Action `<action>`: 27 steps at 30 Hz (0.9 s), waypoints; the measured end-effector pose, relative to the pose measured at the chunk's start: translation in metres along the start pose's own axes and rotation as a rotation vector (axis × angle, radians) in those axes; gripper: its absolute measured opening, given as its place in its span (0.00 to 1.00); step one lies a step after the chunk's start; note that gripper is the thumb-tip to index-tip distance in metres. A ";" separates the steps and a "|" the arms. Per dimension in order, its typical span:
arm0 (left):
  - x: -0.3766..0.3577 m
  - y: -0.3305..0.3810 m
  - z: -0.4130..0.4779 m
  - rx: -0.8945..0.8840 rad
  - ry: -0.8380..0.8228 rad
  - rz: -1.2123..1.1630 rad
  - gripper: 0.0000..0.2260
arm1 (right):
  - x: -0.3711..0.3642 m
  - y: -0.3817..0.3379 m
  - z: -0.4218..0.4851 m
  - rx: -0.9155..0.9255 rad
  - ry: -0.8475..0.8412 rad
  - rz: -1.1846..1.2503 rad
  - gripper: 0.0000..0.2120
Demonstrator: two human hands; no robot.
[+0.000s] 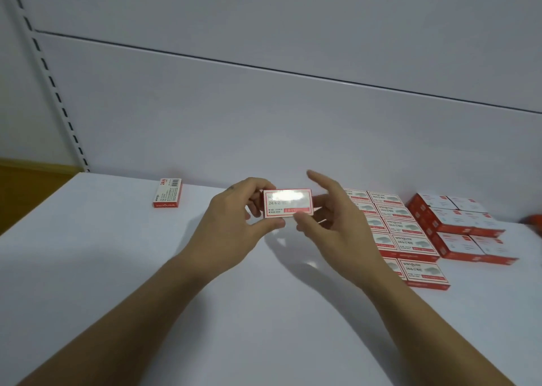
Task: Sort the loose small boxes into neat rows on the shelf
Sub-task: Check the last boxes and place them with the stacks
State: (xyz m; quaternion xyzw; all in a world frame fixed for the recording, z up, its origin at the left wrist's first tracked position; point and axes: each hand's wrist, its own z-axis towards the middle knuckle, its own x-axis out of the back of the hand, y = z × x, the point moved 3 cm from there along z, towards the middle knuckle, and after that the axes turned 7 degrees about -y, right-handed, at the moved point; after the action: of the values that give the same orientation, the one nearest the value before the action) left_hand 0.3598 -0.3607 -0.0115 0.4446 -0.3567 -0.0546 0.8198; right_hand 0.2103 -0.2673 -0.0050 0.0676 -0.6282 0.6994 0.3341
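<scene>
Fingers (258,184) of the left hand (231,217) curl over the top of a small box (287,203) at its left end, with the thumb under the lower edge. The right hand (331,224) takes the other end, thumb on the lower right corner and fingers behind, while its index finger sticks up free. Held so between both hands, the small box hangs above the white shelf (205,312), printed face turned toward the camera and long axis running left to right. The rows (404,227) already laid flat lie to the right of it, just past the right hand, whose wrist hides part of the near column. Their boxes also run left to right, so I judge the small box needs tipping flat more than turning, and the right hand is the nearer one to carry it over. A stacked group (457,224) of like boxes stands farther right. One loose box (167,193) lies flat at the back left, well apart from the rows and nearer the left hand, its long axis running roughly front to back.
</scene>
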 end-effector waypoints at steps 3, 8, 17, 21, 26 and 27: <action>-0.001 0.002 -0.001 -0.016 0.022 -0.006 0.20 | 0.005 -0.008 0.001 0.150 0.011 -0.318 0.26; -0.006 0.007 -0.005 -0.060 0.042 -0.043 0.19 | 0.012 -0.028 0.001 0.298 0.034 -0.704 0.22; -0.030 0.019 -0.018 -0.099 -0.093 0.034 0.19 | 0.038 -0.014 -0.025 0.266 -0.004 -0.799 0.22; -0.047 0.019 -0.023 -0.113 -0.174 0.123 0.22 | 0.065 0.007 -0.044 0.159 0.010 -0.765 0.21; -0.065 0.025 -0.027 -0.138 -0.258 0.274 0.22 | 0.092 0.044 -0.064 0.021 0.063 -0.795 0.19; -0.069 0.027 -0.029 -0.147 -0.281 0.303 0.21 | 0.093 0.049 -0.068 0.014 0.068 -0.758 0.18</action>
State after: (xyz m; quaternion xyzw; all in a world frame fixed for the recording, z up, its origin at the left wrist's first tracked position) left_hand 0.3209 -0.2967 -0.0381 0.3129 -0.5253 -0.0182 0.7911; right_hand 0.1336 -0.1686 -0.0117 0.2744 -0.5424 0.5322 0.5893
